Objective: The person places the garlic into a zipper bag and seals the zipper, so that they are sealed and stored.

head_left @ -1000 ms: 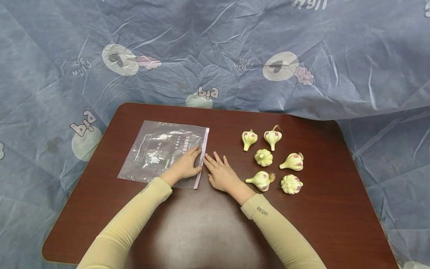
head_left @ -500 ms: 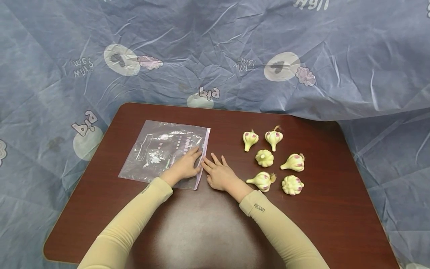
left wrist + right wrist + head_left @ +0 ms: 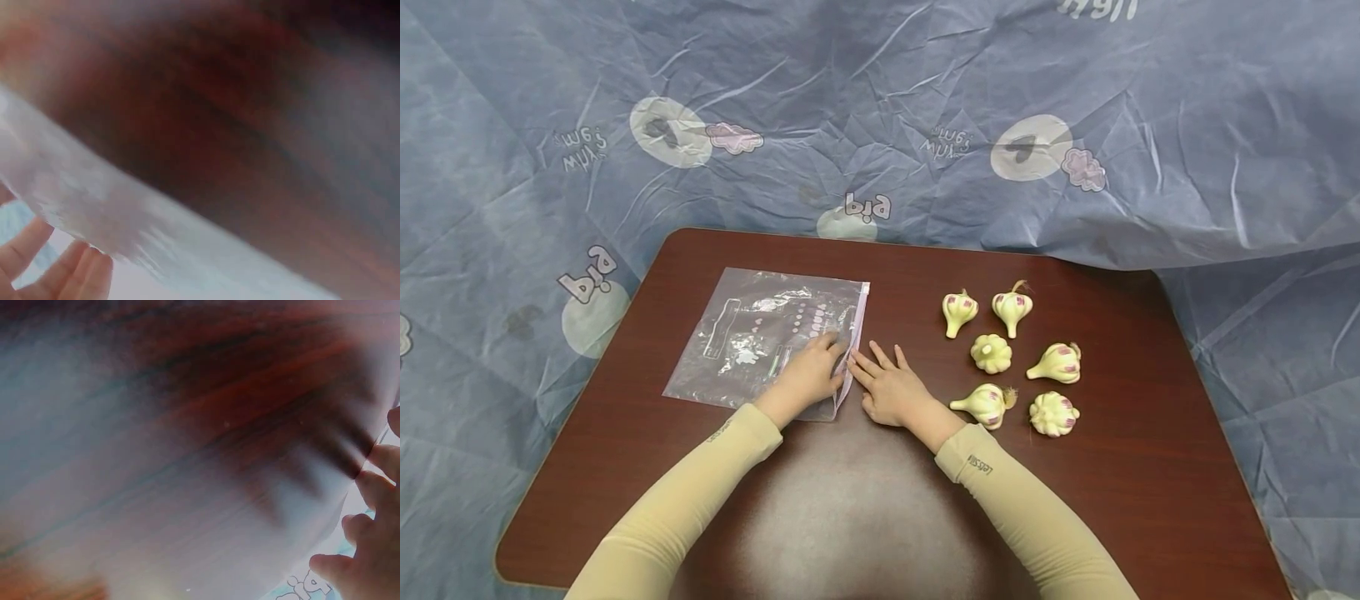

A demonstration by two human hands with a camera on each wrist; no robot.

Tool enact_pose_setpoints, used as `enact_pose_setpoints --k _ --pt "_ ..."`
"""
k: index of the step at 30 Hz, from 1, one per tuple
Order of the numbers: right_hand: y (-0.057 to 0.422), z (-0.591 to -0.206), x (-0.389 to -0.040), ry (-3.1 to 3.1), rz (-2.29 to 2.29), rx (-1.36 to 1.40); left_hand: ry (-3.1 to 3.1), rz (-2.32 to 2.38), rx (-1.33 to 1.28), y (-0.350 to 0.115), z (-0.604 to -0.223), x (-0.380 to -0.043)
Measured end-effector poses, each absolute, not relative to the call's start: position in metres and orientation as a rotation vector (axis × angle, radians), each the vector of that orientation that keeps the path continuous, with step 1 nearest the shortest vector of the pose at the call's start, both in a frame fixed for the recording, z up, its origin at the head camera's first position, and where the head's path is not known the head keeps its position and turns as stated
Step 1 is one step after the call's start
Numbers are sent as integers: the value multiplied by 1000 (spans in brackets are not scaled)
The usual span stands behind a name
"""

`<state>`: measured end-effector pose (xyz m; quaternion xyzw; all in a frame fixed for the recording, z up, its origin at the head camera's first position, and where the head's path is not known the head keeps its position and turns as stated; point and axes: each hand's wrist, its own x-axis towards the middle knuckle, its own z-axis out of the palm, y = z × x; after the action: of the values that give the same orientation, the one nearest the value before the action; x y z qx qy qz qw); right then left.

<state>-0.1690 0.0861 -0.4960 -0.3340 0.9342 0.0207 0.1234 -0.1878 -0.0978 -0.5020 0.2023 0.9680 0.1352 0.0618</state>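
Observation:
A clear zip bag [image 3: 752,333] with a lilac zip strip lies flat on the dark red table. My left hand [image 3: 808,375] rests on the bag beside the strip, its fingers slightly bent. In the left wrist view, the fingers [image 3: 78,269] touch the clear plastic from the lower left corner. My right hand [image 3: 891,392] lies spread on the table, its fingertips at the strip's outer edge. In the right wrist view, its spread fingers [image 3: 375,487] show at the right. Several garlic bulbs [image 3: 991,353] sit to the right of this hand, the closest being a bulb [image 3: 983,405] near the wrist.
The brown wooden table [image 3: 880,517] has rounded corners and a glossy reflection at the front. A blue-grey printed cloth [image 3: 880,117] hangs behind it and down both sides. Other garlic bulbs [image 3: 1054,413] stand farther right, loosely spaced.
My left fingers have drawn back slightly, and the strip's near end has shifted a little left. My right hand has moved slightly left, against the strip. The garlic has stayed put.

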Motion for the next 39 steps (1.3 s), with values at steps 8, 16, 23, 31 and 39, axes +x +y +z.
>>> enact_pose_setpoints --k 8,16,23,31,39 --pt "87 -494 -169 2725 22 -972 3006 554 451 -103 -495 -182" --pt "88 -493 -169 2706 -40 -934 2941 554 435 -108 -491 -179" --pt "87 -494 -167 2713 -58 -962 2909 594 405 -109 -495 -178" --pt "78 -495 -169 2733 -105 -972 2875 675 384 -107 -498 -178" --pt "73 -496 -174 2710 -126 -1181 2744 921 324 -102 -500 -178"
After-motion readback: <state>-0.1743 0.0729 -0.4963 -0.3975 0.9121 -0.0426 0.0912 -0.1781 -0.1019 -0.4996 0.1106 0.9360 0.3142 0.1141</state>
